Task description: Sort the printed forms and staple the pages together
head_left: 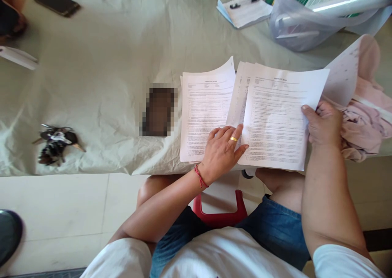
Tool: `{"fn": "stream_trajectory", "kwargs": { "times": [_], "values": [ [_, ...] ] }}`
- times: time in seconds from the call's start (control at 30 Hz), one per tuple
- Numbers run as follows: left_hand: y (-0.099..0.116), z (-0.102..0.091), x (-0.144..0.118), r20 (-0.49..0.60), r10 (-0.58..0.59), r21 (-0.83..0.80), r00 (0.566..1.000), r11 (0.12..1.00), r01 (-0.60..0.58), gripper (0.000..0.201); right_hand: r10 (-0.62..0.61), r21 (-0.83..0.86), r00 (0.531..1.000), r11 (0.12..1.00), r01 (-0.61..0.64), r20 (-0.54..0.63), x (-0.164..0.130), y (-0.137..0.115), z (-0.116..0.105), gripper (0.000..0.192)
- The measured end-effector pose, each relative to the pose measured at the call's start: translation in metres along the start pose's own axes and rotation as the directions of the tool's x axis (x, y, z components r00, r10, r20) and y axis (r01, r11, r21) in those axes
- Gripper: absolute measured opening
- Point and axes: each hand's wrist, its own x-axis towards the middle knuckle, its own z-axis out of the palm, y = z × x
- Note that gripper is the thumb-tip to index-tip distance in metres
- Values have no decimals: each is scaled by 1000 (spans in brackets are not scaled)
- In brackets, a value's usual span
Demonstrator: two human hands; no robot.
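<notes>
Head view shows my left hand (222,149) lying flat with fingers loosely spread, on the seam between the printed stack (205,110) resting on the cloth-covered table (101,82) and the sheaf of pages (275,114) lifted to its right. My right hand (323,125) pinches that sheaf at its right edge, thumb on top. I judge it best to press the flat stack down firmly, grip the sheaf near its corner, and keep the edges squared.
</notes>
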Motion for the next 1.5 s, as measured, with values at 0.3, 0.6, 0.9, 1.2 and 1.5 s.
{"fn": "stream_trajectory", "kwargs": {
  "times": [0.3, 0.6, 0.9, 1.2, 1.5],
  "values": [
    [3, 1, 1, 47, 55, 156, 997, 986, -61, 34, -16, -19, 1000, 1000, 16, -22, -2, -2, 1, 25],
    [5, -1, -1, 44, 52, 110, 998, 992, -57, 50, 38, -16, 998, 999, -38, -44, -3, 1, 5, 25],
    [5, 0, 0, 83, 55, 151, 995, 986, -67, 40, 31, -9, 997, 999, -32, -76, -1, -3, 1, 23],
    [5, 1, 1, 81, 50, 145, 995, 988, -61, 40, 8, -44, 997, 999, -12, -80, -4, -6, -3, 24],
    [5, 1, 1, 77, 61, 171, 995, 983, -73, 40, -52, -97, 984, 995, 35, -172, 2, -2, -6, 19]
  ]
}}
